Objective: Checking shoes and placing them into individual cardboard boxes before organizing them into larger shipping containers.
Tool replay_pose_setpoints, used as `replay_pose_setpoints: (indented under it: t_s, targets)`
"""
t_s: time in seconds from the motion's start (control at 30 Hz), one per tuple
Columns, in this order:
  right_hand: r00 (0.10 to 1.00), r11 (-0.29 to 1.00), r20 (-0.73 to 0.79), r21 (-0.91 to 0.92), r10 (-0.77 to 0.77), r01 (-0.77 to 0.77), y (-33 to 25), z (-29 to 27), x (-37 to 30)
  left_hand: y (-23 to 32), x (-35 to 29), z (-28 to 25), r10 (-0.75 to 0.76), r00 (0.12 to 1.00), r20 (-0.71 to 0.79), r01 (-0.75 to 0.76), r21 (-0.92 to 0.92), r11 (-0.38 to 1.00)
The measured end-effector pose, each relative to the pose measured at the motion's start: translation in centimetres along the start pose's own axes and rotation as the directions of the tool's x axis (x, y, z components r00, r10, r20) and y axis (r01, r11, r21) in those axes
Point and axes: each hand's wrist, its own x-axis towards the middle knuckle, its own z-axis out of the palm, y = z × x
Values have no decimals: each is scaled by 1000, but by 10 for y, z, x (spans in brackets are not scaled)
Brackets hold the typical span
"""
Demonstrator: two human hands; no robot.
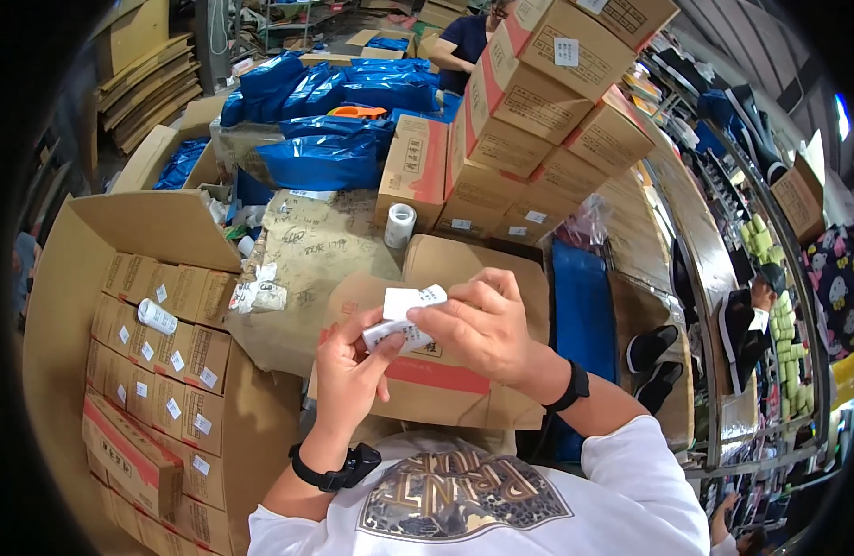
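Note:
My left hand [346, 372] is wrapped round a roll of white printed labels [397, 335]. With thumb and fingertips, my right hand [485, 326] pinches a white label strip [410, 300] just above that roll; whether the strip is still joined to it is hard to see. Both hands are held over a brown cardboard box [436, 397] with a red band, in front of my chest. A second label roll [400, 225] stands upright on the table beyond my hands. Another roll [157, 316] lies on packed boxes at the left.
An open carton [61, 306] at the left holds several small labelled boxes. Tall stacked boxes [538, 111] rise at the far right of the worn table [316, 241]. Blue plastic packages [320, 162] lie at the back, near a co-worker [464, 44]. Black shoes [651, 347] sit on a right-hand shelf.

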Motion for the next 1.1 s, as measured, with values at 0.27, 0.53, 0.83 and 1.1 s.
replay_pose_setpoints:
  t_s: [0.27, 0.53, 0.83, 1.1]
  targets:
    - [848, 867, -275, -85, 453, -490, 122, -34, 22, -9, -3, -33, -71, 991, -110, 43, -237, 970]
    - [959, 822, 12, -518, 283, -236, 195, -41, 24, -10, -16, -36, -18, 992, -127, 20, 12, 1000]
    - [960, 836, -70, -477, 272, -271, 148, -16, 2, -9, -19, -50, -16, 971, -239, 23, 29, 999]
    - [680, 606, 33, -487, 732, -629, 197, 37, -23, -6, -11, -31, 0, 987, -161, 5, 27, 1000]
